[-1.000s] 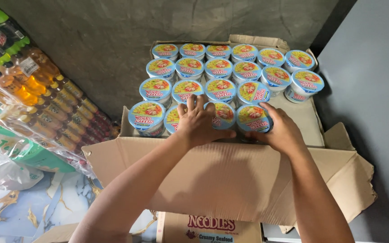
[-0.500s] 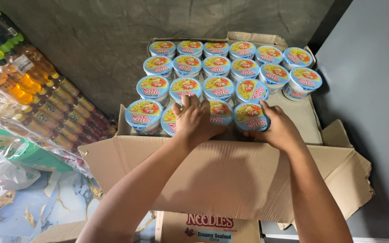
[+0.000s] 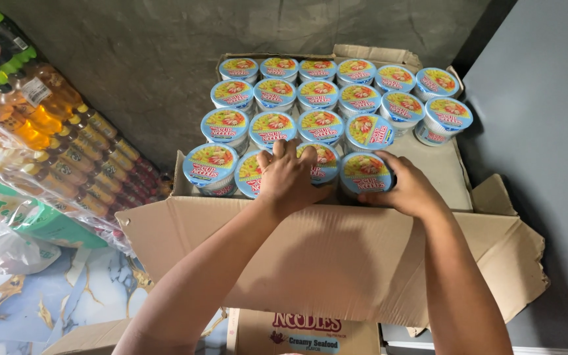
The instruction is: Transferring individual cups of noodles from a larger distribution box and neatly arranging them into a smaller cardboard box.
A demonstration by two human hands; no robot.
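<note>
**Two hands on the front row of noodle cups in an open carton**

A rough grey concrete wall (image 3: 165, 59) fills the upper middle of the frame, and a smooth grey panel (image 3: 547, 164) runs down the right edge. At the left edge, shrink-wrapped packs of bottled drinks (image 3: 54, 144) lie in slanted rows, orange and amber ones below green ones at the top left corner. A marbled white floor with gold veins (image 3: 47, 302) shows at lower left, with crumpled clear plastic (image 3: 1, 246) on it.

In the centre stands an open cardboard carton (image 3: 336, 263), its near flap folded down toward the camera and resting over a second printed box (image 3: 307, 332) at the bottom edge. Inside, blue-rimmed noodle cups (image 3: 317, 92) stand upright in tight rows, lids facing up, so each cup's long axis runs vertically; the rows run from left to right across the frame.

The left hand (image 3: 290, 177) lies palm down on the front row, fingers spread flat across the lid of a cup at centre, not closed around it. The right hand (image 3: 409, 190) curls its fingers around the side of the front-row cup (image 3: 365, 172) just right of centre, thumb on the near side, gripping it. That cup stands upright among its neighbours.
</note>
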